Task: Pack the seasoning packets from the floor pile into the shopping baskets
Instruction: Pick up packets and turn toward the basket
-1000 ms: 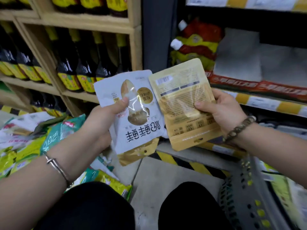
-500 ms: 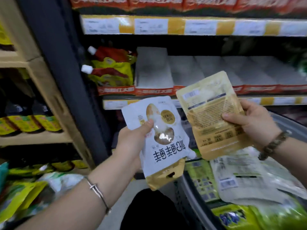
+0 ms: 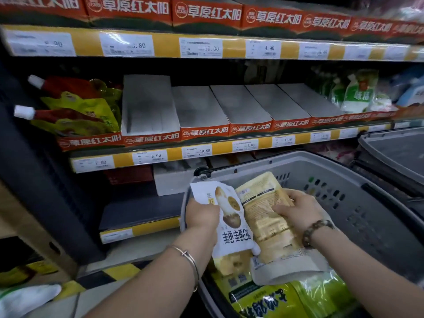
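Fingers around two packets, one apiece.

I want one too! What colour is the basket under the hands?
The basket is grey, with small holes in its wall, seen in the head view.

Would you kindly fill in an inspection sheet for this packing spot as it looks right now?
Surface: grey floor, with a yellow-black stripe at the shelf foot.
Job's things: white packet and gold packet held side by side over the grey basket; green-yellow packets lie inside it; a pale packet lies on the floor at left.
Clutter: nothing seen.
Grips: left hand grips the white packet; right hand grips the gold packet.
Cables: nothing seen.
Surroundings: price-tagged shelves, spouted pouches, a second basket at right.
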